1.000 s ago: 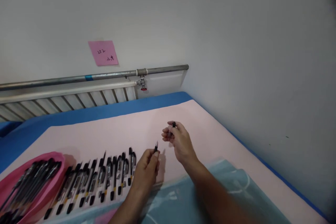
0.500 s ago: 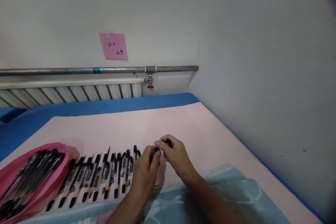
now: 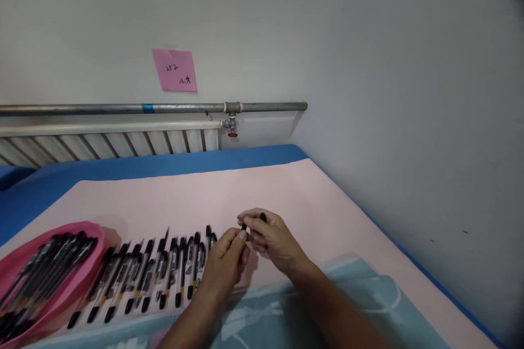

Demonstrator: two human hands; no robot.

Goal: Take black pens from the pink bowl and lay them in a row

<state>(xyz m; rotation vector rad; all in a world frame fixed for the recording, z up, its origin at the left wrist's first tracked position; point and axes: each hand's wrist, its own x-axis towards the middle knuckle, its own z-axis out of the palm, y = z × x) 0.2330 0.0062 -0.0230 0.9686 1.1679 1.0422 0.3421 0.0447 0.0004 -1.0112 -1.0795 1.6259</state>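
My left hand (image 3: pixel 225 262) and my right hand (image 3: pixel 268 240) meet over the pink mat (image 3: pixel 196 196). Both are closed around one black pen (image 3: pixel 244 226). The left fingers pinch its barrel. The right fingers hold a black cap (image 3: pixel 262 217) at the pen's upper end. Just left of my left hand lies a row of several black pens (image 3: pixel 159 270), side by side on the mat. A pink tray (image 3: pixel 88 232) at the far left holds several more black pens (image 3: pixel 41 272).
A light blue cloth (image 3: pixel 352 305) covers the near edge under my forearms. Blue surface (image 3: pixel 164 166) borders the mat at the back and right. A radiator (image 3: pixel 102 144) and metal pipe (image 3: pixel 164 108) run along the wall, with a pink note (image 3: pixel 174 70) above.
A second ago my hands were apart, the left holding an uncapped pen, the right a cap. They have come together and the cap now sits at the pen's tip.
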